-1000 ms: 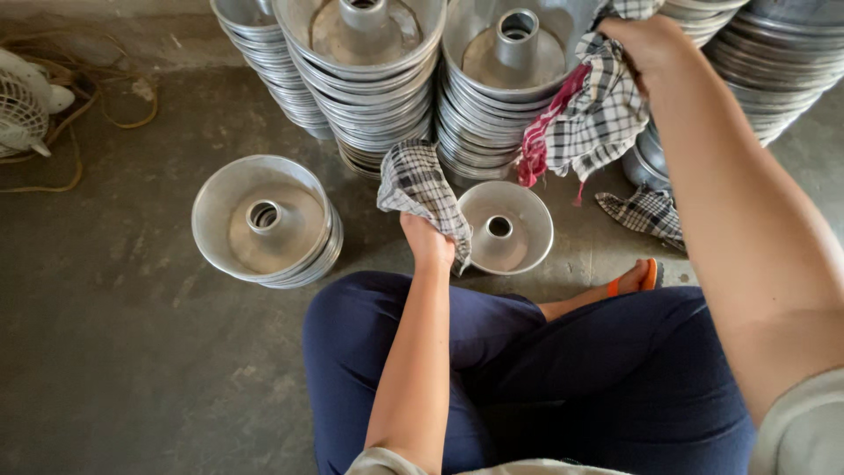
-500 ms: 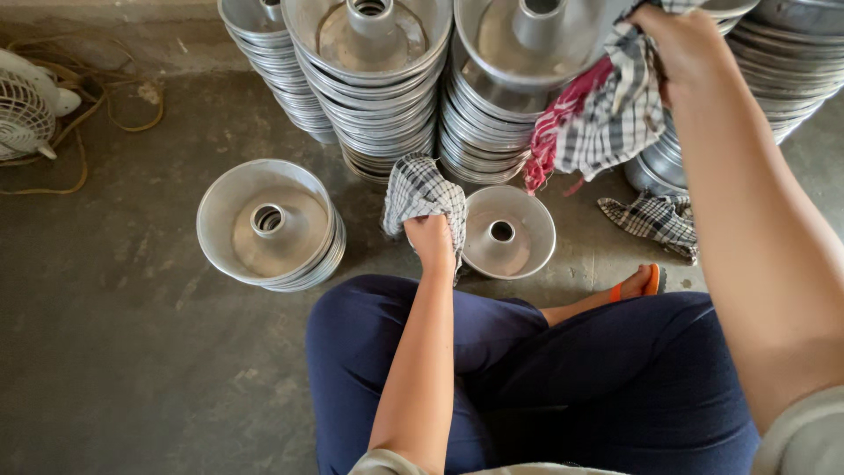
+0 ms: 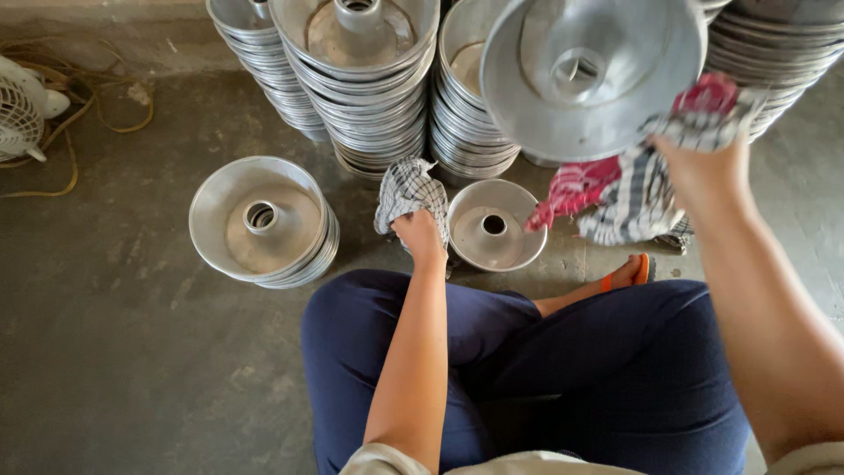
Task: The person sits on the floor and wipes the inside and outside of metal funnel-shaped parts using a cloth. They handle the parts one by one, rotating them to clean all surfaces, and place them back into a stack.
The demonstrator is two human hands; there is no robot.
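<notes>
— Grey concrete floor [image 3: 114, 369], scuffed and dusty; seated cross-legged on it, dark blue trousers [image 3: 563, 369], orange sandal [image 3: 635, 271] showing at 3 o'clock of the knees. Anything behind?

— Stacks of aluminium ring moulds [image 3: 369, 97] across 11 to 1 o'clock, nested deep, centre tubes up. Further stack [image 3: 782, 53] at 2 o'clock, partly cut off by frame edge. White fan [image 3: 19, 110] at 9 o'clock, far edge, tan cord [image 3: 105, 123] looped beside it.

— Right hand?

— Right hand [image 3: 703, 167] raised at 1 o'clock, fingers clenched around a checked cloth with red stripes [image 3: 615, 193] and, through it, the rim of a lifted ring mould [image 3: 589, 79]. Mould tilted, hollow side and centre tube facing the camera, held clear above the stacks. Cloth hanging loose below the rim, toward 6 o'clock of the mould.

— Left?

— Left hand [image 3: 420, 237] low at 12 o'clock of the left knee, fingers curled on a black-and-white checked cloth [image 3: 406, 189], bunched against the floor. Exact grip hidden under the fabric.

— Nearby items?

— Small ring mould [image 3: 495, 225] on the floor, just beside the left hand at its 3 o'clock; touching or not, cannot tell. Short stack of finished-looking moulds [image 3: 262, 222] at 9 o'clock of that hand, well apart, centre tube up. Another checked rag [image 3: 677, 236] on the floor under the hanging cloth, mostly hidden.
</notes>
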